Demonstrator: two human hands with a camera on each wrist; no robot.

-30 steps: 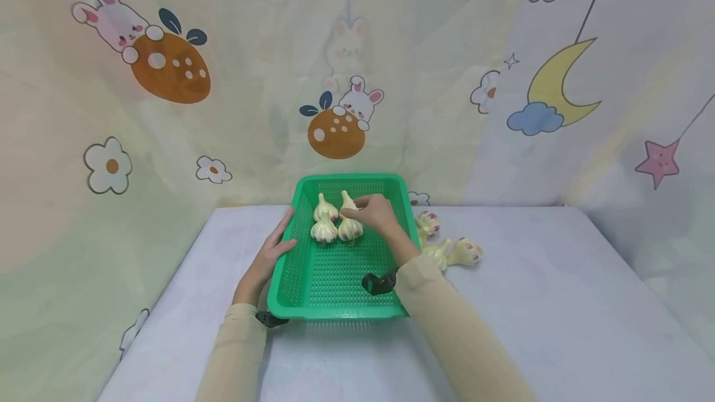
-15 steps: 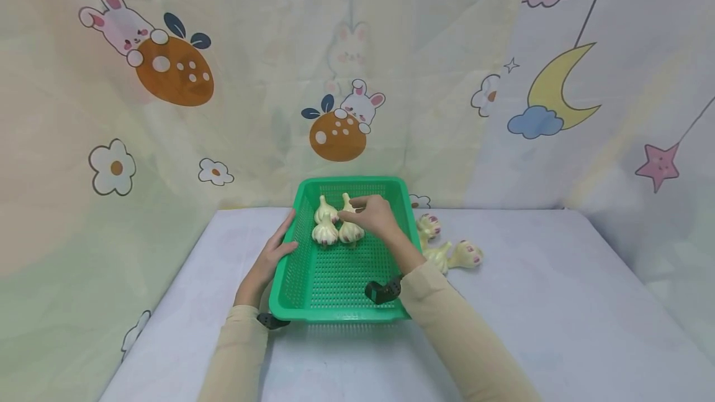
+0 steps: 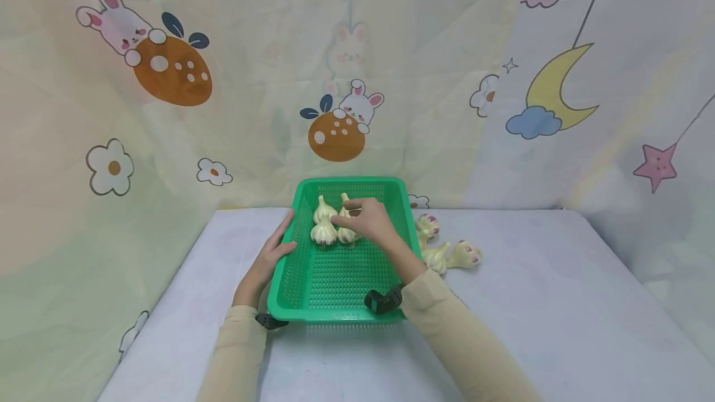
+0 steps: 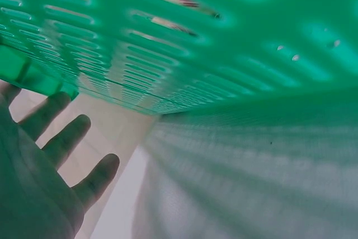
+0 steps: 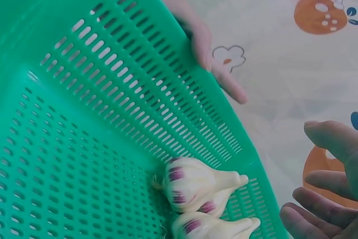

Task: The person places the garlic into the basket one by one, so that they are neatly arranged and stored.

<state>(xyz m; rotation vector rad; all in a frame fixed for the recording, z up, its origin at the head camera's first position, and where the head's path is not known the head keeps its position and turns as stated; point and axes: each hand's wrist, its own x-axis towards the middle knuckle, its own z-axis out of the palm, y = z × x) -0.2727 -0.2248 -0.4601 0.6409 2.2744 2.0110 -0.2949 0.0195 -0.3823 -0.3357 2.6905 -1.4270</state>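
Observation:
In the head view my left hand (image 3: 267, 259) holds the left rim of a green perforated basket (image 3: 335, 314), thumb over the edge. In the left wrist view its fingers stretch out beside the slotted wall. The basket tilts, and several cream garlic bulbs (image 3: 324, 232) with purple marks sit together in its far left part. Over them hovers my right hand (image 3: 370, 219), hiding part of a bulb in the head view. The right wrist view shows the right hand (image 5: 335, 186) with loosely spread fingers and nothing between them, near the bulbs (image 5: 193, 183).
More garlic bulbs (image 3: 465, 254) lie on the white tabletop (image 3: 536, 315) just right of the basket, partly hidden by its wall. A printed cloth backdrop (image 3: 251, 98) rises behind the table. Each wrist wears a black camera (image 3: 384, 300).
My right hand has shifted slightly left and down over the bulbs. The left hand and the basket stay nearly where they were.

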